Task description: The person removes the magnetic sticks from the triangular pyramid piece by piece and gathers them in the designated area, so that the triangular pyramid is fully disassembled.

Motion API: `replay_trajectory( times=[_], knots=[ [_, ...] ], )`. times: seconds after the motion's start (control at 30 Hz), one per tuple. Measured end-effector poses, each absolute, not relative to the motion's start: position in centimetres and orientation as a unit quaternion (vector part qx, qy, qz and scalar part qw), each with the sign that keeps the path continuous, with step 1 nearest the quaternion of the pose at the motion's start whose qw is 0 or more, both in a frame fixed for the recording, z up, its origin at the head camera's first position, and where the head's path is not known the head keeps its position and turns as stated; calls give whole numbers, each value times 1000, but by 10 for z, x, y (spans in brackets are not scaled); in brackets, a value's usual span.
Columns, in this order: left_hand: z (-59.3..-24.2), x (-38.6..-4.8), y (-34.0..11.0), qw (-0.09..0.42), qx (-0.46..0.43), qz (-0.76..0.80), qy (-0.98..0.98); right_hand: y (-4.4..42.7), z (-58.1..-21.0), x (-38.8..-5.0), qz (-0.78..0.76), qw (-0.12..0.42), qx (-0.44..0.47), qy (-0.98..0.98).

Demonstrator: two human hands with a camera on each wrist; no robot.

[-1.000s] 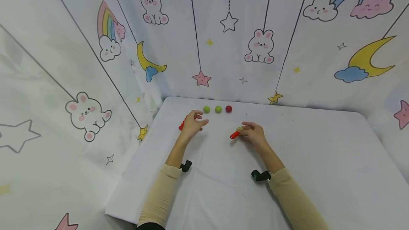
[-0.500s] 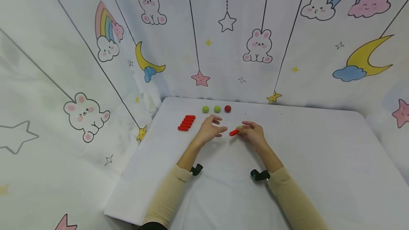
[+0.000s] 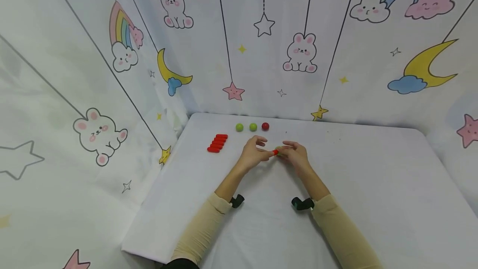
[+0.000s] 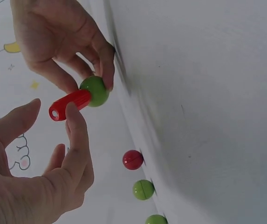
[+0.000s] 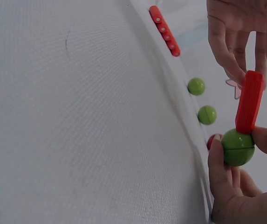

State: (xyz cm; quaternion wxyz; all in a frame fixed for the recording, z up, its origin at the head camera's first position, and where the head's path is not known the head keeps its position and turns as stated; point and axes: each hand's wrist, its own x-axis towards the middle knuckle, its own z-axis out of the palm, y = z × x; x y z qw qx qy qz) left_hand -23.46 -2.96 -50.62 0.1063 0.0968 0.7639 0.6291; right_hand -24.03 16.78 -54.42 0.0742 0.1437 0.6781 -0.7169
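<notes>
My right hand (image 3: 297,156) pinches a green ball (image 5: 238,149) between thumb and fingers. From that ball sticks out a red ribbed rod (image 4: 69,105), its near end showing a pale round spot. The rod's other end meets the ball. My left hand (image 3: 254,153) is close around the rod's free end. In the left wrist view its index fingertip (image 4: 73,112) touches or overlaps the rod, while the thumb stands apart from it. Both hands are held a little above the white table (image 3: 358,186).
Behind the hands, two loose green balls (image 3: 253,127) and a red ball (image 3: 265,126) lie in a line near the table's back edge. Left of them, several red rods (image 3: 217,143) rest side by side. A patterned cloth (image 3: 209,53) hangs behind the table.
My left hand has moved right, away from the row of red rods, which it partly covered before, to the held rod's free end. The right hand keeps its hold on the green ball.
</notes>
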Motion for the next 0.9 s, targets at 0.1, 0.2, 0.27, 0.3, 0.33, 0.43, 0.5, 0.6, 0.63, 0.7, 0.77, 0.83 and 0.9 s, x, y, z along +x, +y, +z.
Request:
replay_trajectory(
  times=[0.1, 0.2, 0.27, 0.3, 0.33, 0.43, 0.5, 0.6, 0.63, 0.7, 0.77, 0.83, 0.9],
  knots=[
    [-508, -235, -29, 91, 91, 631, 765, 168, -544, -240, -716, 72, 142, 680],
    [-509, -236, -30, 75, 83, 627, 770, 168, -544, -240, -720, 69, 140, 676],
    [-511, -237, -31, 68, 77, 620, 778, 168, -544, -240, -724, 67, 138, 673],
    [-512, -238, -32, 64, 73, 616, 782, 169, -543, -240, -724, 67, 137, 673],
    [-513, -238, -32, 61, 68, 613, 785, 169, -543, -239, -723, 68, 135, 674],
    [-515, -239, -33, 53, 58, 612, 787, 171, -543, -239, -719, 71, 131, 678],
    [-515, -240, -33, 53, 55, 625, 777, 172, -542, -238, -714, 75, 129, 685],
    [-517, -241, -32, 61, 55, 642, 762, 173, -541, -238, -712, 75, 128, 686],
    [-518, -242, -32, 64, 55, 645, 759, 173, -541, -237, -714, 74, 128, 685],
    [-518, -242, -32, 68, 55, 647, 757, 172, -540, -237, -715, 76, 130, 683],
    [-520, -243, -32, 67, 51, 645, 759, 172, -540, -238, -718, 78, 132, 678],
    [-520, -244, -32, 63, 49, 641, 763, 171, -539, -238, -723, 81, 133, 673],
    [-520, -245, -34, 55, 46, 635, 769, 171, -538, -238, -725, 83, 133, 671]
  ],
)
